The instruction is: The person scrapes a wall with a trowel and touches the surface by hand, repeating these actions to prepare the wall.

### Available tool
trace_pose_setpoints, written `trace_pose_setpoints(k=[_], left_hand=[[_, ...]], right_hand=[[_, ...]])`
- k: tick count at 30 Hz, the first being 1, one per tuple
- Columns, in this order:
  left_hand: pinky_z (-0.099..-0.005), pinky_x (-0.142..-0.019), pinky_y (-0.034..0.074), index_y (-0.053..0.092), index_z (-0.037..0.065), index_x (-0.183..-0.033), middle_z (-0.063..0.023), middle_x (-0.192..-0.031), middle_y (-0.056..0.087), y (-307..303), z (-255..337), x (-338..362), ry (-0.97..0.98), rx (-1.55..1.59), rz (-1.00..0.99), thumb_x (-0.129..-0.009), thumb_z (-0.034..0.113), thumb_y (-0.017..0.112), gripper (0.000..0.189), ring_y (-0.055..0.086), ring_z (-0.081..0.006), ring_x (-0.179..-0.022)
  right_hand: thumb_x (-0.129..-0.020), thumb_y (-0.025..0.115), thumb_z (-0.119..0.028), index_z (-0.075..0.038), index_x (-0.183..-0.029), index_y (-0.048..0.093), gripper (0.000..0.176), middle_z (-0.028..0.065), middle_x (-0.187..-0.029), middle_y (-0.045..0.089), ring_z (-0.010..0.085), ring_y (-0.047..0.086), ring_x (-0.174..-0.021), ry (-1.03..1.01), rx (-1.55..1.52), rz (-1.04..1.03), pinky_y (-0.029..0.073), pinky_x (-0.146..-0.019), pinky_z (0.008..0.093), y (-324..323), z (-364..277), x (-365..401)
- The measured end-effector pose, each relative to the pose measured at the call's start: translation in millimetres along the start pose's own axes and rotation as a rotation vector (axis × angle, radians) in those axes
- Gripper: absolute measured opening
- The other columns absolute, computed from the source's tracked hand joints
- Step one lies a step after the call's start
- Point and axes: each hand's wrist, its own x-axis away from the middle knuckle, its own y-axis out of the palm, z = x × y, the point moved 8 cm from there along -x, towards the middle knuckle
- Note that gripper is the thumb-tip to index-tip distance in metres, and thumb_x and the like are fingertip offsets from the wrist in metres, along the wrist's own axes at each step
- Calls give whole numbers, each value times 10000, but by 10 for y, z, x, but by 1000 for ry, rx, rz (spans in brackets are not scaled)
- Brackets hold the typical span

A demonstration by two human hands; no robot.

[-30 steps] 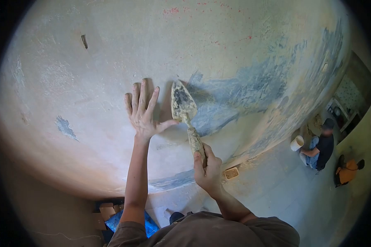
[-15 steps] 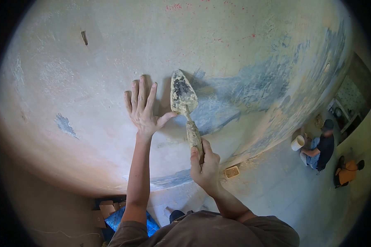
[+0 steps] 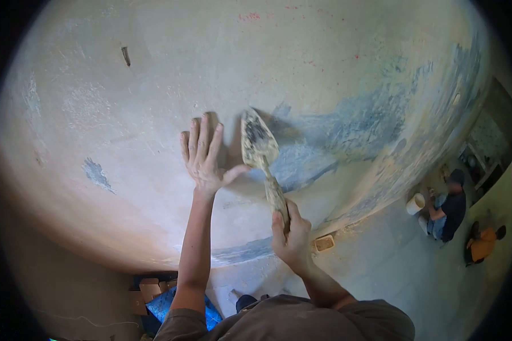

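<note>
My right hand (image 3: 291, 234) is closed round the handle of a pointed trowel (image 3: 259, 142) crusted with pale plaster. Its blade points up the wall (image 3: 153, 102), the tip right at the surface beside a blue-grey bare patch (image 3: 307, 162). Left of the blade, my left hand (image 3: 205, 156) lies flat against the wall with fingers stretched upward. The thumb reaches out toward the base of the blade. Paint and plaster are scraped off in rough areas to the right of the trowel.
A small tray (image 3: 324, 244) sits on the floor by the wall's foot. At right, a crouching person (image 3: 452, 204) is beside a white bucket (image 3: 416, 204), with another person (image 3: 483, 244) in orange nearby. Boxes (image 3: 149, 288) and a blue sheet (image 3: 211, 314) lie below left.
The view has shifted slightly, so the wall and both hands appear a little lower and to the right. The trowel stays in my right hand, its blade tilted slightly differently.
</note>
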Motion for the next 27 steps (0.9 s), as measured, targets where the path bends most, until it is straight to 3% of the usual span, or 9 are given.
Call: trace_pose_setpoints(k=[6, 21, 24, 27], left_hand=[[-517, -1222, 148, 594, 120, -1384, -181, -1493, 491, 18, -5, 20, -11, -54, -13, -751, 870, 533, 983, 367, -361, -1452], [-512, -1222, 162, 599, 114, -1378, -174, -1482, 505, -4, 47, -16, 14, -45, -3, -703, 919, 520, 1054, 360, -354, -1456], [-515, -1222, 157, 599, 119, -1379, -175, -1487, 500, 9, 25, -12, 3, -56, -4, -707, 904, 539, 1035, 355, -356, -1458], [-523, -1220, 153, 593, 126, -1387, -177, -1497, 488, 69, -35, 50, -27, -97, -18, -706, 890, 560, 1024, 355, -361, -1457]], right_hand=[[-942, 592, -74, 77, -1217, 541, 319, 168, -647, 603, 277, 634, -522, 10, 6, -18, 479, -508, 368, -37, -74, -104], [-937, 612, -105, 79, -1199, 533, 329, 174, -675, 619, 312, 659, -569, 16, 35, -9, 497, -532, 389, -136, 17, 41], [-937, 617, -110, 79, -1208, 532, 341, 169, -666, 619, 311, 655, -557, -59, 61, 21, 494, -524, 385, -125, -39, 1], [-937, 617, -112, 77, -1212, 532, 345, 177, -684, 625, 312, 660, -571, 48, 43, -48, 501, -539, 380, -22, -31, -130]])
